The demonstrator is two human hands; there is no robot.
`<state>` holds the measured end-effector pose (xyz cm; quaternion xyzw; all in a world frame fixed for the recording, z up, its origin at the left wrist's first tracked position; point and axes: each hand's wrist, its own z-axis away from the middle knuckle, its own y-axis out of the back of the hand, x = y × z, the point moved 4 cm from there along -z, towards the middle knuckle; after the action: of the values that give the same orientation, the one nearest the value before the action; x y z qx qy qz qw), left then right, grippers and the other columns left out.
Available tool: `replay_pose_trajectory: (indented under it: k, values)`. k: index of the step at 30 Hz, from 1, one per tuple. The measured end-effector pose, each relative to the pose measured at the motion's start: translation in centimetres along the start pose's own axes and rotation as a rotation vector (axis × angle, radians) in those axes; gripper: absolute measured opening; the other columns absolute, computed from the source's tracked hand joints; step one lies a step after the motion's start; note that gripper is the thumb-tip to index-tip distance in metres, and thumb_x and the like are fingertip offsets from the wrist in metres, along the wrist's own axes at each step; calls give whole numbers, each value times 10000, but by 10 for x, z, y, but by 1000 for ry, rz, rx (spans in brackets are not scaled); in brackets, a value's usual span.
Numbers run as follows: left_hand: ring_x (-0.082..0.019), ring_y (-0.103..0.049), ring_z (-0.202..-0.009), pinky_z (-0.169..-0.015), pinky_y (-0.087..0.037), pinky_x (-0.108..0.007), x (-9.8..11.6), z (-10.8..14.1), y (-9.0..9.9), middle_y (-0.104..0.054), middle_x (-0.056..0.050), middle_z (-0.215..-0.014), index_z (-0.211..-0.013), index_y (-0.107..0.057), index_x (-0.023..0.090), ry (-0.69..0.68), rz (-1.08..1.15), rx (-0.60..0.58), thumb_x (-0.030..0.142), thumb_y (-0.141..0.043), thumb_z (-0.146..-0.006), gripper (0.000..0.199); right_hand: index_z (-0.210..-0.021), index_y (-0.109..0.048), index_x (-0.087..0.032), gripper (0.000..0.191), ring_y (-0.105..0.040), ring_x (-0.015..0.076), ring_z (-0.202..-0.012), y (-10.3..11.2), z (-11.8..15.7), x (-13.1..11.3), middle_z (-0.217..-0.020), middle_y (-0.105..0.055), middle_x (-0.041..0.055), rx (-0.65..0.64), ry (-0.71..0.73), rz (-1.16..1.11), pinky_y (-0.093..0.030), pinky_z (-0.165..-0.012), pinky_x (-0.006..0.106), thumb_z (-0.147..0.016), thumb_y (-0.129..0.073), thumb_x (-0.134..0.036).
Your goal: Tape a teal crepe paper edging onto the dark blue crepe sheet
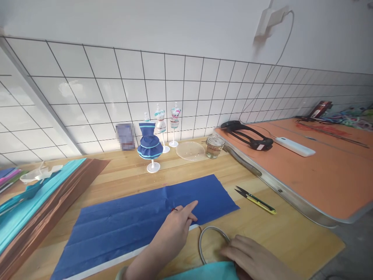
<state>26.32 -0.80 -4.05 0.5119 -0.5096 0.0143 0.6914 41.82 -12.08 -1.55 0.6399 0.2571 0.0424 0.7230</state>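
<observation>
My left hand (178,224) rests on a wide blue sheet (125,217), its index finger stretched out and nothing visible in its grasp. A white strip (116,263) runs along the sheet's near edge. At the lower right, my right hand (252,252) is bent beside a grey cable loop (200,242) and over teal material (214,271); its fingertips are smeared, so its grip is unclear. Black and yellow thread snips (258,201) lie right of the sheet. Behind it stands a small dress form in a blue dress (150,147).
Two bare dress forms (160,123), a clear disc (190,151) and a lidded glass (215,146) stand or lie near the tiled wall. Brown (67,198) and turquoise sheets (55,189) are at left. An orange surface (320,171) at right holds a black headset (247,136) and white power bank (295,146).
</observation>
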Motion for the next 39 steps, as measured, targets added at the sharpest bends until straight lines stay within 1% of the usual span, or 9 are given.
replay_pose_trajectory:
  k: [6,10,16,18,22,24,27,32,39]
  values:
    - [-156,-537,-999,-901,-439,-323,0,2,-3,-661,-26,-1031,-1299,-421,211,-55,-18,16,31,-322,-831,512,-1067,-609,-232,383,-625,191,-915,16,2,2,-1002,-667,33,87,8,83,-509,-798,253,-730,-542,-63]
    - [-159,-549,-1015,-885,-451,-336,0,2,-5,-629,-60,-1058,-1314,-400,219,-128,-120,25,-14,-305,-819,555,-1061,-617,-277,376,-629,197,-951,23,8,8,-1053,-665,12,87,-41,70,-529,-765,224,-736,-571,-93]
    - [-219,-485,-1058,-858,-442,-394,-8,0,-11,-624,-65,-1046,-1300,-390,188,-212,-344,95,-61,-395,-776,581,-1221,-521,-377,405,-540,205,-1130,20,18,34,-1213,-592,-27,127,-155,-58,-467,-927,261,-835,-573,-262]
    - [-228,-471,-1070,-863,-436,-408,-10,0,-13,-623,-53,-1070,-1302,-371,186,-244,-367,110,-60,-427,-774,585,-1179,-556,-363,347,-560,197,-1097,23,15,40,-1184,-605,-12,135,-160,-135,-467,-920,251,-841,-573,-283]
    - [-232,-478,-1072,-874,-444,-417,-10,-1,-14,-607,-44,-1126,-1285,-375,185,-265,-393,135,-33,-490,-778,563,-920,-629,-274,116,-620,141,-872,34,3,42,-936,-629,6,109,-120,-278,-497,-773,186,-872,-523,-271]
    - [-233,-481,-1084,-881,-452,-420,-10,-2,-14,-604,-39,-1143,-1270,-391,186,-258,-401,141,-21,-516,-777,549,-859,-615,-255,112,-608,129,-817,39,-2,41,-879,-605,1,114,-113,-301,-490,-735,182,-882,-508,-280]
    - [-240,-476,-1130,-916,-452,-427,-11,-3,-16,-595,-44,-1168,-1221,-443,187,-243,-393,147,9,-543,-782,485,-860,-613,-255,111,-589,141,-836,45,-6,41,-878,-596,4,137,-93,-282,-479,-756,210,-882,-514,-300]
    - [-230,-388,-1260,-999,-411,-400,-14,-5,-17,-570,-92,-1215,-962,-559,160,-188,-319,110,15,-477,-817,221,-890,-616,-248,148,-566,189,-940,52,-12,36,-930,-608,34,122,-95,-233,-465,-820,281,-898,-490,-325]
    - [-249,-303,-1307,-1022,-373,-450,-5,-4,-12,-500,-126,-1304,-884,-598,163,-184,-312,57,61,-441,-850,190,-963,-619,-261,192,-575,186,-949,61,-22,29,-998,-609,30,94,-118,-201,-460,-833,280,-920,-444,-328]
